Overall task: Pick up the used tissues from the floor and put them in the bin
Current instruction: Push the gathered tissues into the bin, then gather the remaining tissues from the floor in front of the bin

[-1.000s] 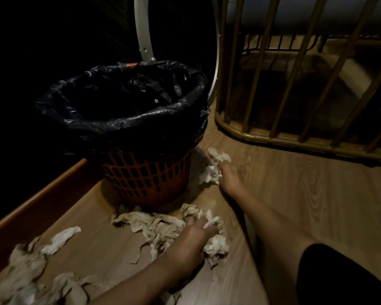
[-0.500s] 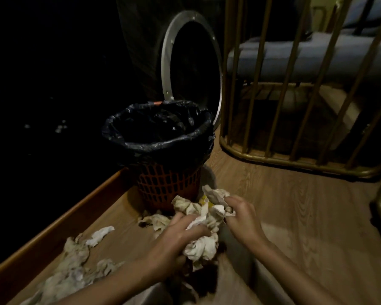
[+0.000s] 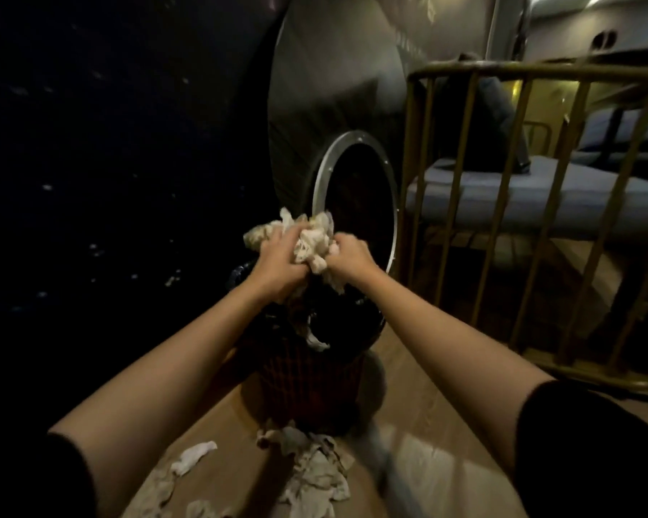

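Both hands hold one crumpled wad of used tissues (image 3: 309, 243) above the bin. My left hand (image 3: 277, 261) grips its left side and my right hand (image 3: 350, 256) grips its right side. The bin (image 3: 311, 375) is an orange lattice basket with a black liner, directly below the wad and partly hidden by my forearms. A white scrap (image 3: 317, 340) lies inside the liner's mouth. More tissues lie on the wooden floor in front of the bin: a heap (image 3: 315, 471) and a single white piece (image 3: 193, 456).
A round metal-rimmed opening (image 3: 356, 203) stands right behind the bin. A gold barred railing (image 3: 502, 203) curves along the right, with a grey mattress (image 3: 539, 198) behind it. The left side is dark.
Both hands gathered the tissues from the floor, brought them together, and lifted the wad from floor level up above the bin. The view has risen with them.
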`<state>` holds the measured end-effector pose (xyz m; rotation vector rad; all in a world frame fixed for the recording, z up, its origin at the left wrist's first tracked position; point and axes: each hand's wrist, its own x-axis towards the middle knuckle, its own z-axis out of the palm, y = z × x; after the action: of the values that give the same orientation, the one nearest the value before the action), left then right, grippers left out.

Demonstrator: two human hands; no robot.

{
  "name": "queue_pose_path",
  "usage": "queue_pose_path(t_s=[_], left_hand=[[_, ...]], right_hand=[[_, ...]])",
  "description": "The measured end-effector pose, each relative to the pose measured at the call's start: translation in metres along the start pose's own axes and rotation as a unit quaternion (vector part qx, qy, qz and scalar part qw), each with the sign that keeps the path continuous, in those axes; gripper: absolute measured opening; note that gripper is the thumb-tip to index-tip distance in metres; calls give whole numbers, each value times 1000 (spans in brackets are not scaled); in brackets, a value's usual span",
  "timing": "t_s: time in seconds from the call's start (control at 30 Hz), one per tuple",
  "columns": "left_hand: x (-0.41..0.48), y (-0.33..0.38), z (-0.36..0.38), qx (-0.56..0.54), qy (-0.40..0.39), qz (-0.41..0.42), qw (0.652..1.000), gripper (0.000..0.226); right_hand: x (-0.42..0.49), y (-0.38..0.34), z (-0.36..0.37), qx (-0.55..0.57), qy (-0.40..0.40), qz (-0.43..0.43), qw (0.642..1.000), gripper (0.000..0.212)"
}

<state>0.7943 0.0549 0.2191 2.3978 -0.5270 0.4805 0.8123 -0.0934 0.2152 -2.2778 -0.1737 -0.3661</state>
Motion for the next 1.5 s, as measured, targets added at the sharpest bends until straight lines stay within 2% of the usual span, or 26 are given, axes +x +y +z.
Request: queue_pose_path(t_s=[0.07,0.1,0.17,0.3,0.37,0.43,0.5,0.57,0.63,0.7,0.8,0.9,1.03,1.13,1.2,1.27,1.33,1.4,1.5], left_hand=[[0,-19,6,63,-112,-59,990,77],[-4,-27,8,79,-127,-79,986,77],[-16,-35,7,70,-60,-93,991,66],[-39,-37,-4,63,166,-20,984,27],[-61,-36,-6,41,220,5,975,17],[-94,-38,3,27,230,4,973,16],[-133,-48,23,42,185,-13,982,17],[-171,-64,53,68,78,-34,994,21],[-201,-81,84,85,-78,-80,990,34],[-220,-99,112,106,-214,-113,964,49],[-224,-119,139,147,-299,-126,934,59],[-214,-136,157,194,-302,-120,926,62],[-192,-149,171,202,-269,-109,935,63],[-189,-157,174,188,-265,-105,940,57],[-195,-160,176,153,-236,-112,953,46],[-204,-159,175,122,-211,-134,960,31],[-212,-156,169,106,-207,-164,959,24],[-220,-151,158,99,-194,-181,959,21],[-234,-141,141,50,-199,-205,957,20]], right_hand=[[0,13,16,-32,-54,43,997,41],[-4,18,22,-39,-61,53,996,43],[-18,23,30,-46,-43,36,997,42],[-53,24,36,-51,24,-81,995,28],[-77,23,38,-36,71,-155,985,21],[-106,30,44,-24,119,-205,971,18],[-138,48,60,-38,138,-220,965,18],[-166,75,87,-57,85,-193,976,19],[-185,103,119,-84,-33,-128,988,23],[-194,124,148,-120,-171,-46,977,43],[-200,144,178,-135,-291,47,946,76],[-207,161,196,-174,-309,58,933,72],[-227,168,203,-146,-196,9,970,38],[-248,171,201,-135,-159,-16,978,37],[-256,176,196,-128,-156,-16,979,39],[-258,180,188,-107,-165,-8,980,32],[-251,181,175,-76,-166,36,983,21],[-241,177,159,-46,-133,72,987,18],[-233,164,141,-29,-82,51,995,16]])
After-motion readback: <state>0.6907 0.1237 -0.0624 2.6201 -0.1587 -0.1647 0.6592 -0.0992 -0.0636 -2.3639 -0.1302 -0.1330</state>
